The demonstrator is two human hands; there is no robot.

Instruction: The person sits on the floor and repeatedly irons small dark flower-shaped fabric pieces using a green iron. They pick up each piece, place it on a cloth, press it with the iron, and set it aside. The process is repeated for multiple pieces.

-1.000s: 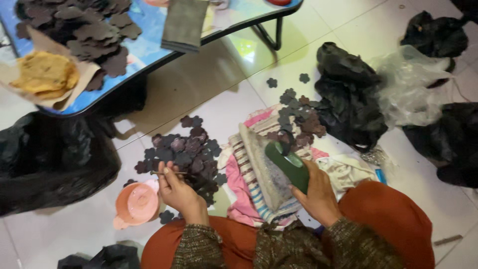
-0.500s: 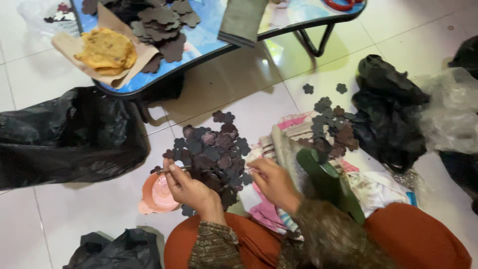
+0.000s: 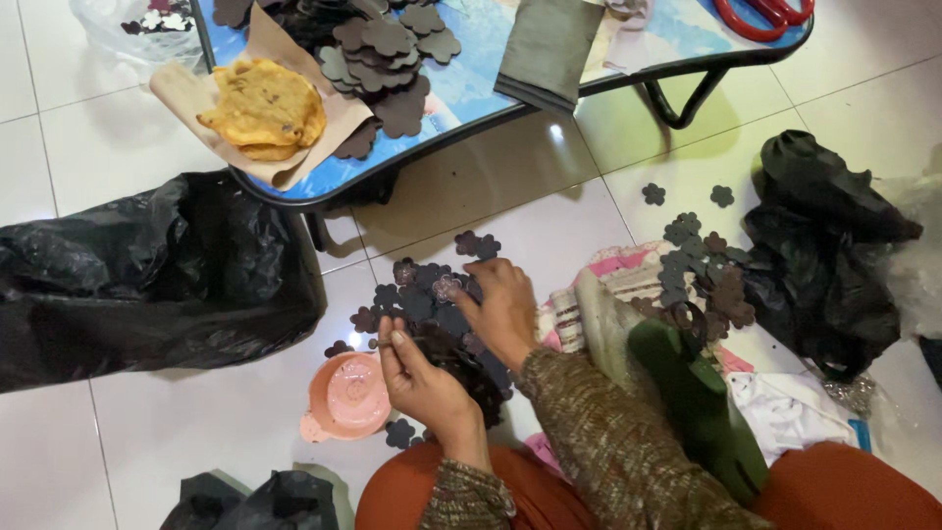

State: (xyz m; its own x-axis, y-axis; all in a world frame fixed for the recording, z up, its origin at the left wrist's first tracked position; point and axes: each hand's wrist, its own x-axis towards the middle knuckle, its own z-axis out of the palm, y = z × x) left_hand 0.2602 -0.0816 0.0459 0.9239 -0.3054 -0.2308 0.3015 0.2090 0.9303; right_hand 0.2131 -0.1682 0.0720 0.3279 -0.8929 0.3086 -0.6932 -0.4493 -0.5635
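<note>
A pile of dark flower-shaped cutouts lies on the white tiled floor in front of me. My right hand reaches into this pile, fingers pinched on one pale-centred cutout. My left hand hovers at the pile's near edge, fingers loosely curled with the tips touching cutouts; whether it holds one I cannot tell. A small pink bowl sits just left of my left hand. A green tool rests on striped cloth by my right forearm.
A low blue table at the top carries more cutouts, yellow flatbread on brown paper and a folded grey cloth. Black plastic bags lie at left and right. A second heap of cutouts lies at right.
My right hand has left the green tool and crossed left into the cutout pile. The view has tilted so that more of the table shows.
</note>
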